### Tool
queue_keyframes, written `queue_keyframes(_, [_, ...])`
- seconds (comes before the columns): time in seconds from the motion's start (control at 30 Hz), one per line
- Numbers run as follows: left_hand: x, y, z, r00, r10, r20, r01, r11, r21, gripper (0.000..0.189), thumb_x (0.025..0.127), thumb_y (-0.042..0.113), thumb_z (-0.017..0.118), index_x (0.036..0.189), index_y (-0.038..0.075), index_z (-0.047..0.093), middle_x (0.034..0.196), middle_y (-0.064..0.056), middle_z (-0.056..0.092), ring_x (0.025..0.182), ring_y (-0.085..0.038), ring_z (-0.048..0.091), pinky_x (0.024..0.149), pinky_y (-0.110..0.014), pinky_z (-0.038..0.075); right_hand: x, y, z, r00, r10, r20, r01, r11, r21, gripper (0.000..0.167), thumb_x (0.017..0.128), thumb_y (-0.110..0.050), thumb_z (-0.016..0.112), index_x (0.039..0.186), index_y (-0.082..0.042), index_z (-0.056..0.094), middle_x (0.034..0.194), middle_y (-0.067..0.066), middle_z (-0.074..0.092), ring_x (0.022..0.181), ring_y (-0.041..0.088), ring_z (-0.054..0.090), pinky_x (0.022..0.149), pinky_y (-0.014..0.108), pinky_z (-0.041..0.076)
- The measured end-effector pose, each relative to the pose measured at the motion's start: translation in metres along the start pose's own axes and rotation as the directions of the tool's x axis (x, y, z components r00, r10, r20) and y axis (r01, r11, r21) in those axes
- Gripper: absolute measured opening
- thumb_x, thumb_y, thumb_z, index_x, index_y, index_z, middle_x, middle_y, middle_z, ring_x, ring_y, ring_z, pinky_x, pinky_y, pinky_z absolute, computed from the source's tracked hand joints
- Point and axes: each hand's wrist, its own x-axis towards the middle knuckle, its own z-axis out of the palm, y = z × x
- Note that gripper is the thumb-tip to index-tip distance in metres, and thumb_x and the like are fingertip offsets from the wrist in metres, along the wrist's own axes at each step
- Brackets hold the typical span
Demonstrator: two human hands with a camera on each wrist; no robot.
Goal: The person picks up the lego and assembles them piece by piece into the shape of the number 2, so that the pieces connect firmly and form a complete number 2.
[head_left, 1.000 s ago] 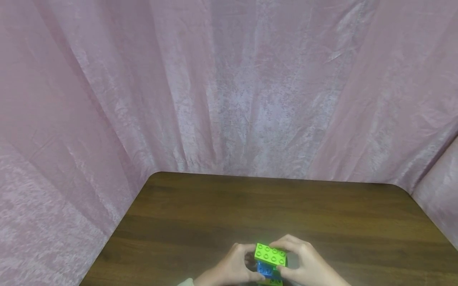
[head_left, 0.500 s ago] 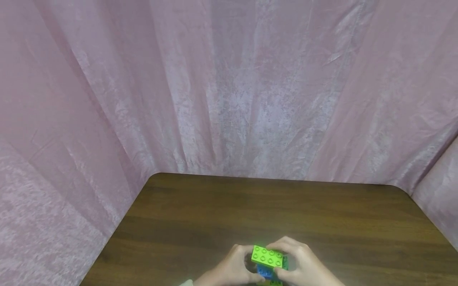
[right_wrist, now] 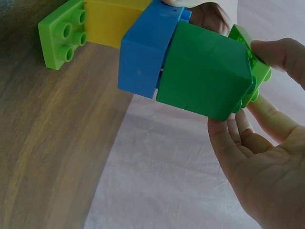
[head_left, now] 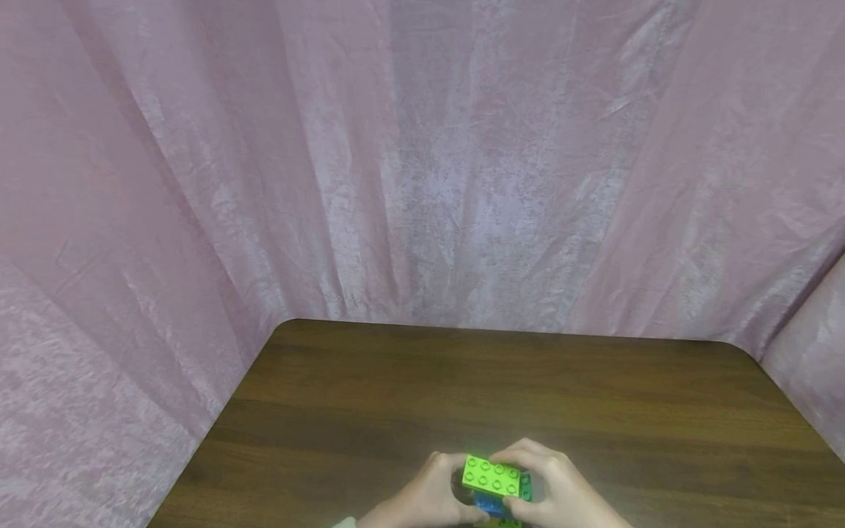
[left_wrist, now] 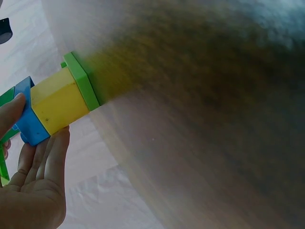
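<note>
Building bricks form a stack at the bottom of the head view. A flat lime-green brick [right_wrist: 62, 36] is its base, then come a yellow brick [left_wrist: 62, 100], a blue brick [left_wrist: 32, 121] and a dark green brick [right_wrist: 205, 71]. My left hand [head_left: 425, 495] grips the stack at the blue brick, thumb on one side and fingers on the other. With thumb and fingers my right hand [head_left: 561, 488] pinches another flat lime-green brick [head_left: 491, 475] at the top, offset over the dark green studs. Whether it is pressed fully on, I cannot tell.
The brown wooden table [head_left: 462, 389] has rounded far corners. Pink velvety curtains [head_left: 422, 183] hang behind it and at both sides. A small dark object [left_wrist: 5, 31] shows at the left wrist view's upper left edge.
The right hand has shifted the top lime-green brick slightly left and nearer the person. Dark green studs now show at its right. The left hand has hardly moved.
</note>
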Motion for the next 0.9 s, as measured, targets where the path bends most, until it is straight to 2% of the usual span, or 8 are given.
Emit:
queue_keyframes(0.17, [-0.001, 0.000, 0.000, 1.000, 0.023, -0.009, -0.023, 1.000, 0.005, 0.035, 0.072, 0.004, 0.080, 0.104, 0.007, 0.066, 0.098, 0.000, 0.074, 0.084, 0.005, 0.064, 0.074, -0.013, 0.055, 0.000, 0.001, 0.001, 1.000, -0.004, 0.001, 0.004, 1.000, -0.010, 0.042, 0.073, -0.004, 0.077, 0.113, -0.013, 0.067, 0.103, -0.004, 0.067, 0.092, -0.004, 0.057, 0.070, 0.017, 0.053])
queue_keyframes(0.37, [0.000, -0.002, 0.002, 1.000, 0.017, -0.023, -0.017, 1.000, 0.009, 0.030, 0.070, 0.004, 0.080, 0.095, 0.006, 0.065, 0.086, 0.003, 0.071, 0.074, 0.006, 0.061, 0.068, -0.014, 0.055, -0.002, 0.006, 0.003, 0.997, -0.072, -0.020, 0.072, 0.997, -0.043, 0.039, 0.073, -0.005, 0.077, 0.110, -0.010, 0.067, 0.102, -0.002, 0.069, 0.092, -0.001, 0.059, 0.071, 0.018, 0.054])
queue_keyframes(0.63, [0.000, -0.002, 0.002, 1.000, -0.005, -0.022, 0.005, 1.000, 0.002, 0.030, 0.070, 0.004, 0.080, 0.097, 0.007, 0.065, 0.087, 0.005, 0.071, 0.075, 0.006, 0.060, 0.070, -0.013, 0.054, -0.004, 0.011, 0.005, 0.983, -0.171, -0.073, 0.168, 0.985, -0.041, 0.040, 0.072, -0.002, 0.077, 0.111, -0.009, 0.067, 0.101, 0.000, 0.070, 0.092, 0.004, 0.064, 0.074, 0.020, 0.056])
queue_keyframes(0.77, [0.000, -0.002, 0.002, 1.000, -0.004, -0.011, 0.004, 1.000, -0.016, 0.031, 0.071, 0.004, 0.079, 0.099, 0.007, 0.066, 0.091, 0.003, 0.073, 0.079, 0.005, 0.063, 0.072, -0.013, 0.054, -0.005, 0.012, 0.003, 0.980, -0.176, -0.089, 0.173, 0.984, -0.037, 0.042, 0.072, -0.001, 0.077, 0.111, -0.010, 0.067, 0.102, -0.001, 0.069, 0.093, 0.005, 0.064, 0.075, 0.021, 0.056])
queue_keyframes(0.9, [0.000, -0.001, 0.002, 1.000, -0.025, -0.006, 0.025, 0.999, -0.047, 0.034, 0.072, 0.005, 0.079, 0.104, 0.008, 0.066, 0.097, 0.000, 0.075, 0.083, 0.003, 0.066, 0.075, -0.014, 0.055, -0.006, 0.012, 0.001, 0.975, -0.187, -0.121, 0.178, 0.981, -0.077, 0.046, 0.068, -0.001, 0.080, 0.112, -0.011, 0.067, 0.104, -0.003, 0.069, 0.094, 0.005, 0.065, 0.079, 0.021, 0.057])
